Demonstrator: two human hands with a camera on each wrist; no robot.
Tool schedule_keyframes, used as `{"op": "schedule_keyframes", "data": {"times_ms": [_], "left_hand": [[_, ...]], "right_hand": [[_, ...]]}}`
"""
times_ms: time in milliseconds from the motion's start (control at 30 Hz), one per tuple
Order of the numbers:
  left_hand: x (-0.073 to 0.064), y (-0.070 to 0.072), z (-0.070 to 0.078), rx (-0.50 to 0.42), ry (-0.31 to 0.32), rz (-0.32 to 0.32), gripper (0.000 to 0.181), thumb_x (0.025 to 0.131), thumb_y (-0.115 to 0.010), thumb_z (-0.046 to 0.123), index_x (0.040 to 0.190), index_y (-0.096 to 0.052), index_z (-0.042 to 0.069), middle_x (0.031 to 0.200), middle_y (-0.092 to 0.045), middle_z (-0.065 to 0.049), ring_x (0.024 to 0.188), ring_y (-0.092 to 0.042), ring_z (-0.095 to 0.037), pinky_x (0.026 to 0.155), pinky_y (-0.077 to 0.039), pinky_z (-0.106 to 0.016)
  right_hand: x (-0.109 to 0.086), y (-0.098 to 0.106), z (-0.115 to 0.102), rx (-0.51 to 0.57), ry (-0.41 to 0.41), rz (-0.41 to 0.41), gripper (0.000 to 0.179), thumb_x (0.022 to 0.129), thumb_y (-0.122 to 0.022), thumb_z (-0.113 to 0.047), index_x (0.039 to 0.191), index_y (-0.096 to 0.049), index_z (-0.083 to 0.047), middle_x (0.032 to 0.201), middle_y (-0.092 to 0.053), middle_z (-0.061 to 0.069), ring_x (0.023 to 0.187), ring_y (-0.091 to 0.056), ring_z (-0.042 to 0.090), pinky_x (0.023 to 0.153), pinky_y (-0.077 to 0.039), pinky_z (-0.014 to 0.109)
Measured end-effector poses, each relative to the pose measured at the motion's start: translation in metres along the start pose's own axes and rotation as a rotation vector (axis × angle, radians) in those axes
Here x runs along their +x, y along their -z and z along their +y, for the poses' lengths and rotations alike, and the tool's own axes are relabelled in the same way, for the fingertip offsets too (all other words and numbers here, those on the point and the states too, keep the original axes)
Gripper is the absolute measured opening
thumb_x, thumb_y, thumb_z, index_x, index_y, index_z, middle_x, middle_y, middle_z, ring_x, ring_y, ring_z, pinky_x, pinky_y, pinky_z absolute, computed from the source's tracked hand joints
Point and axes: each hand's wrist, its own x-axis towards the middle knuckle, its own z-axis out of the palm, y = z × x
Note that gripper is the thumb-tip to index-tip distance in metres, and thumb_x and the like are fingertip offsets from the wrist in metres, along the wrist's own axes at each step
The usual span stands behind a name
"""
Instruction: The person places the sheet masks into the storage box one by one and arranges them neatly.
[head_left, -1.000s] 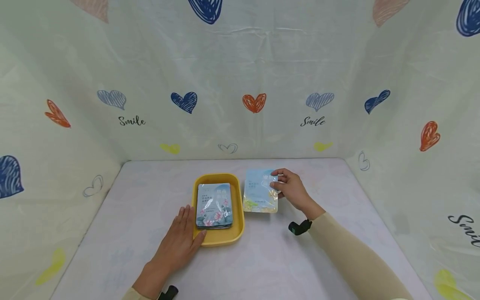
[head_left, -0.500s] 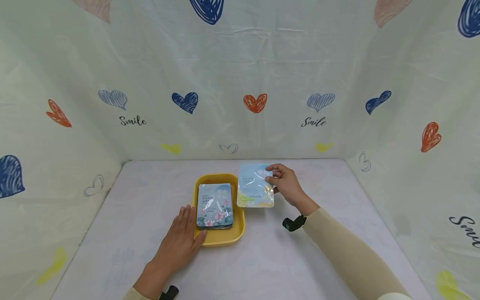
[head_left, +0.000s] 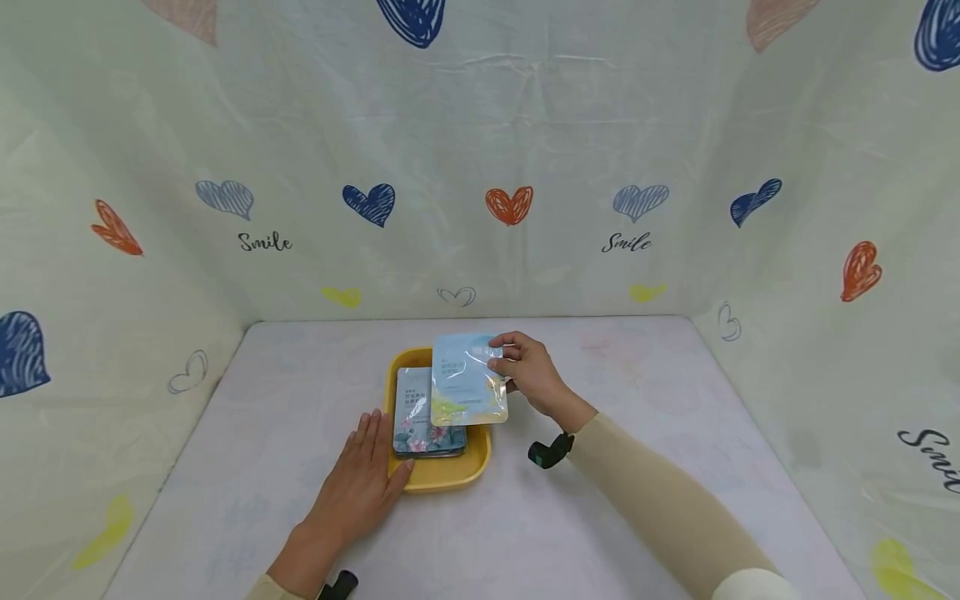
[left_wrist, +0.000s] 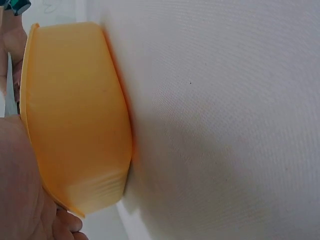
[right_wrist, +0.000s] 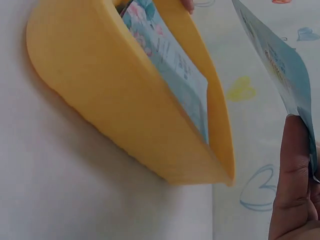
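Observation:
A light-blue facial mask packet (head_left: pixel 465 379), flat and glossy with a yellow-green lower corner, is pinched at its right edge between the thumb and fingers of my right hand (head_left: pixel 536 375). It hangs above the yellow tray (head_left: pixel 442 475), raised over the rim in the right wrist view, and covers part of the stack below. That stack of blue-grey mask packets (head_left: pixel 412 408) with pink flowers lies inside the tray. My left hand (head_left: pixel 360 479) rests with straight fingers along the tray's left rim, thumb at the near left corner. In the left wrist view its palm (left_wrist: pixel 20 185) lies against the rim.
A white-covered table (head_left: pixel 585 508) carries the tray near its middle. Pale sheeting (head_left: pixel 562 125) printed with hearts and the word Smile rises behind and on both sides. A black wrist camera (head_left: pixel 551 452) sits at my right wrist.
My right hand has carried the light-blue mask packet leftward, from beside the tray to above its right half and over part of the stack. The left hand and tray have stayed still.

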Motion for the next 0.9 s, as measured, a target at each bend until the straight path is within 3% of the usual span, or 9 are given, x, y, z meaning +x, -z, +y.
{"op": "schedule_keyframes", "data": {"times_ms": [200, 333, 600, 733, 900], "left_hand": [[0.000, 0.000, 0.000, -0.003, -0.001, -0.002, 0.087, 0.109, -0.054, 0.047, 0.164, -0.018, -0.009, 0.171, -0.023, -0.030, 0.161, -0.017, -0.045, 0.126, -0.028, -0.062], [-0.001, 0.000, 0.000, -0.013, -0.005, 0.005, 0.086, 0.109, -0.054, 0.047, 0.164, -0.019, -0.009, 0.170, -0.024, -0.031, 0.161, -0.018, -0.045, 0.126, -0.029, -0.062], [-0.002, 0.002, 0.000, -0.028, -0.011, 0.012, 0.083, 0.109, -0.054, 0.045, 0.163, -0.022, -0.010, 0.170, -0.025, -0.032, 0.160, -0.019, -0.046, 0.126, -0.029, -0.063], [-0.002, 0.002, 0.000, -0.042, -0.013, 0.015, 0.083, 0.109, -0.054, 0.045, 0.163, -0.022, -0.010, 0.169, -0.025, -0.032, 0.160, -0.020, -0.047, 0.126, -0.029, -0.063], [-0.002, 0.001, -0.001, -0.039, -0.013, 0.006, 0.084, 0.109, -0.054, 0.045, 0.163, -0.021, -0.010, 0.169, -0.024, -0.032, 0.160, -0.019, -0.047, 0.126, -0.029, -0.063]], "right_hand": [[0.004, -0.021, 0.001, -0.004, 0.016, -0.042, 0.028, 0.100, -0.070, -0.005, 0.128, -0.062, -0.007, 0.108, -0.072, 0.012, 0.081, -0.071, 0.020, 0.064, -0.064, 0.033], [0.006, -0.033, 0.003, -0.010, 0.029, -0.057, 0.026, 0.101, -0.069, -0.005, 0.126, -0.062, -0.007, 0.094, -0.065, 0.008, 0.074, -0.069, 0.019, 0.060, -0.063, 0.033], [0.011, -0.051, 0.007, -0.092, 0.034, -0.048, 0.021, 0.101, -0.070, -0.005, 0.121, -0.065, -0.009, 0.076, -0.052, 0.003, 0.065, -0.057, 0.018, 0.053, -0.050, 0.025], [0.009, -0.060, 0.007, -0.181, 0.054, -0.051, 0.022, 0.100, -0.071, -0.006, 0.121, -0.067, -0.009, 0.079, -0.055, 0.005, 0.065, -0.051, 0.018, 0.056, -0.042, 0.027], [0.008, -0.068, 0.008, -0.286, 0.102, -0.062, 0.022, 0.101, -0.071, -0.008, 0.122, -0.067, -0.009, 0.094, -0.068, 0.013, 0.067, -0.050, 0.017, 0.059, -0.042, 0.028]]}}
